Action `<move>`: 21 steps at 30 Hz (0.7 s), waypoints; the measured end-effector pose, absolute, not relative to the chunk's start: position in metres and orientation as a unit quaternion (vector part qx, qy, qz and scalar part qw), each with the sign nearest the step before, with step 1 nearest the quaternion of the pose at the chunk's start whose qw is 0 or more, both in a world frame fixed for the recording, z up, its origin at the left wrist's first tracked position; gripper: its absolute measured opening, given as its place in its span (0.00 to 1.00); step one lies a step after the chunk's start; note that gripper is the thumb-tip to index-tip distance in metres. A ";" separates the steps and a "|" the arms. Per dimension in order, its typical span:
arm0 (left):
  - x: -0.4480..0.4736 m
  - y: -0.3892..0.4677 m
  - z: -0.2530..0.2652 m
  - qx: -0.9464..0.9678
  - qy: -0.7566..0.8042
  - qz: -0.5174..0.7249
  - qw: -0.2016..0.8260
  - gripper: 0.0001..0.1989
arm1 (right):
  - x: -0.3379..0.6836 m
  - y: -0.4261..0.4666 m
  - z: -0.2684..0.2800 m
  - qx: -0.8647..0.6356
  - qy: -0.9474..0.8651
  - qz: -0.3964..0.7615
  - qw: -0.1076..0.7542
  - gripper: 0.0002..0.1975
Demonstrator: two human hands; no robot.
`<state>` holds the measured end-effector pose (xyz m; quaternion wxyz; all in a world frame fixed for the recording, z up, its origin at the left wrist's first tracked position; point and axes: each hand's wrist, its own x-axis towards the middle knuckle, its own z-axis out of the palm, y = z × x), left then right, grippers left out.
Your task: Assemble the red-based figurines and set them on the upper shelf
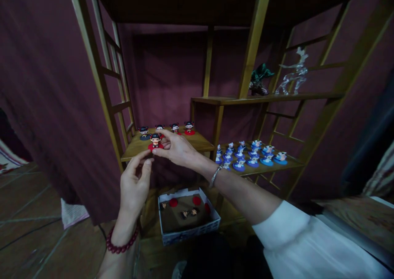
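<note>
My right hand [177,147] grips a small figurine [155,139] between thumb and fingers. The figurine has black hair in two buns with red ties and a round red base, and it is upright at the front of the left shelf [197,141]. Just below it, my left hand [135,182] has thumb and fingers apart, the index fingertip close to the red base; whether it touches is unclear. Behind my right hand stands a row of similar figurines [189,128], one partly hidden by the fingers.
An open box [191,232] below holds loose figurine heads [193,211] and red discs [173,202]. Several blue and purple figurines [253,160] fill the lower right shelf. Above them are a clear deer-like figure [294,74] and a dark green ornament [261,78]. A wooden post [255,41] rises between.
</note>
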<state>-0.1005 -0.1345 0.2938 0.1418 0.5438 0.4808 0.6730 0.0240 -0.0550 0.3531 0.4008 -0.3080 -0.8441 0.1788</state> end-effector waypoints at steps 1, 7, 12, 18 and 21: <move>-0.104 -0.132 0.293 0.559 0.492 0.659 0.103 0.15 | 0.021 -0.052 0.354 -0.313 -0.847 0.176 0.391 0.28; -0.120 -0.121 0.295 0.603 0.548 0.556 -0.166 0.14 | 0.005 -0.038 0.358 -0.319 -0.869 0.152 0.346 0.28; -0.128 -0.114 0.297 0.622 0.559 0.492 -0.242 0.14 | -0.003 -0.028 0.354 -0.315 -0.884 0.128 0.322 0.28; -0.131 -0.109 0.296 0.634 0.572 0.459 -0.245 0.14 | -0.008 -0.019 0.353 -0.329 -0.887 0.117 0.302 0.30; -0.133 -0.106 0.301 0.640 0.591 0.428 -0.240 0.15 | -0.010 -0.014 0.353 -0.319 -0.884 0.144 0.310 0.31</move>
